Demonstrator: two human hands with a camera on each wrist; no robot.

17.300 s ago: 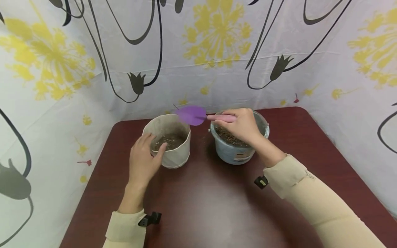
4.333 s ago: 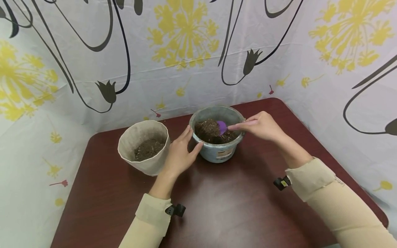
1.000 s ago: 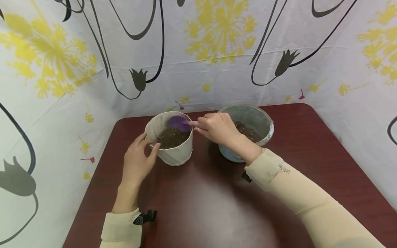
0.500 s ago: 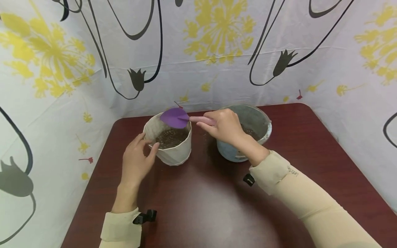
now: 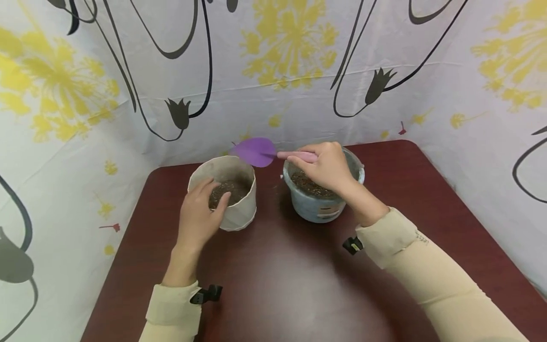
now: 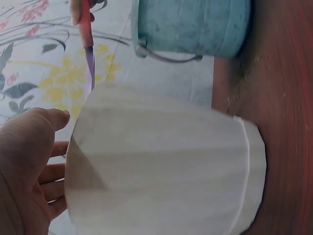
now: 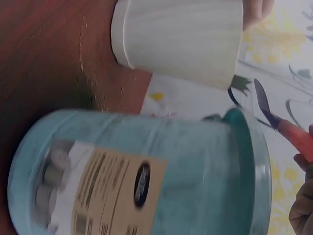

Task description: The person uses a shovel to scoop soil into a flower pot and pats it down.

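My right hand (image 5: 331, 168) grips the pink handle of a purple-bladed garden trowel (image 5: 255, 152). The blade points left, raised above the gap between two containers, with no soil showing on it. Beneath the hand stands a blue-grey bucket (image 5: 316, 209), partly filled with dark soil (image 5: 311, 185). At left is a white plant pot (image 5: 241, 216) with soil in its bottom. Thumb and fingers spread, my left hand (image 5: 198, 213) is at the near left rim of that pot; the left wrist view shows its fingers (image 6: 53, 190) partly hidden behind the rim.
Both containers stand near the back of a dark red-brown table (image 5: 290, 285). A flower-printed sheet (image 5: 273, 109) hangs close behind and at both sides. Crumbs of soil lie between the containers. The bucket has a paper label (image 7: 120, 191) and a wire handle (image 6: 168, 58).
The trowel has risen out of the white pot, moving right toward the bucket with my right hand. Seventeen seconds ago the hands stood much the same; about four seconds ago the trowel was scooping in the bucket.
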